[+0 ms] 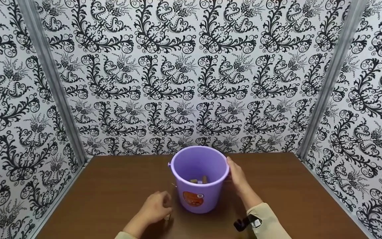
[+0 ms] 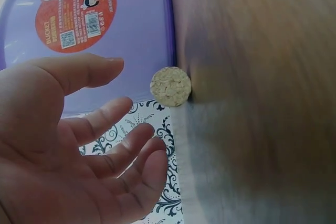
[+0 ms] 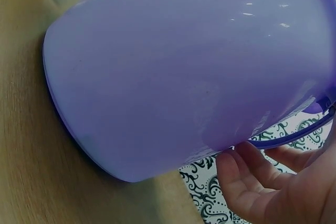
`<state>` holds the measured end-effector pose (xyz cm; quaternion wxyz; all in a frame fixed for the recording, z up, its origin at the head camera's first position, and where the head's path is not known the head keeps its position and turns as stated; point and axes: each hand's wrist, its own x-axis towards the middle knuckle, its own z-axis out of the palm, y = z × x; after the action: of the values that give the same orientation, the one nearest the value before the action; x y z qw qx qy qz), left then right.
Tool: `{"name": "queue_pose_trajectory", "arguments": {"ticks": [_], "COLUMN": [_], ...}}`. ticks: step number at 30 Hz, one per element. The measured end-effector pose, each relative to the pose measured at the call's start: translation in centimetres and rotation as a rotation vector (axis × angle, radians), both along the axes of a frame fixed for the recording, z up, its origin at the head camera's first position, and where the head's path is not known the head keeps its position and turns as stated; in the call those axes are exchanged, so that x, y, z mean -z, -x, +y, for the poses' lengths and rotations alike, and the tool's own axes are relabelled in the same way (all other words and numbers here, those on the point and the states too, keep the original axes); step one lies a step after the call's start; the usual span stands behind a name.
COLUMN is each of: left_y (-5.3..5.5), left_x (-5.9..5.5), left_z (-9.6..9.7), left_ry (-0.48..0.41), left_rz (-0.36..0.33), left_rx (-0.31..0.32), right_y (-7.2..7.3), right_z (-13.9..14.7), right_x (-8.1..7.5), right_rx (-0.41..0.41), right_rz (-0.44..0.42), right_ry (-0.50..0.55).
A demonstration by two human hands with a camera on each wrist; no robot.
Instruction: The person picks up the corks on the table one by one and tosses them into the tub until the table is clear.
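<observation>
A purple bucket (image 1: 200,196) with an orange label (image 1: 193,198) stands upright on the table. Small tan pieces (image 1: 205,179) lie at its bottom, along with something whitish. In the left wrist view, a cork (image 2: 171,86) stands on the table close to the bucket, its round end facing the camera. My left hand (image 1: 154,206) is beside that cork, thumb and fingers spread apart with nothing between them. At the bucket's right side, my right hand (image 1: 235,174) holds the wall near the rim. Its bent fingers (image 3: 252,163) meet the handle (image 3: 294,136); the thumb is hidden.
The brown wooden table (image 1: 111,186) reaches back to a patterned wall (image 1: 191,83). Patterned side panels (image 1: 8,132) and grey corner posts (image 1: 53,79) enclose it left and right. A black strap (image 1: 244,223) hangs at the right sleeve.
</observation>
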<state>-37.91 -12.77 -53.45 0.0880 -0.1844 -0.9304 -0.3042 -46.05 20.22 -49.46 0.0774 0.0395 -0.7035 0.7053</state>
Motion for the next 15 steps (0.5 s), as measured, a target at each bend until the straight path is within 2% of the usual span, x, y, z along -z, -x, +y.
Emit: {"name": "queue_pose_trajectory", "arguments": {"ticks": [7, 15], "left_y": [0.1, 0.34], "left_x": [0.26, 0.4], "left_z": [0.01, -0.18], "left_ry": [0.005, 0.003], "left_rz": [-0.015, -0.034], "left_rx": [0.014, 0.019], "right_y": [-0.1, -0.05], "right_z": [-0.03, 0.0], "right_x": [-0.12, -0.07], "right_rx": [0.024, 0.001], "right_rz": [0.006, -0.021], "right_ry": [-0.033, 0.013]}}
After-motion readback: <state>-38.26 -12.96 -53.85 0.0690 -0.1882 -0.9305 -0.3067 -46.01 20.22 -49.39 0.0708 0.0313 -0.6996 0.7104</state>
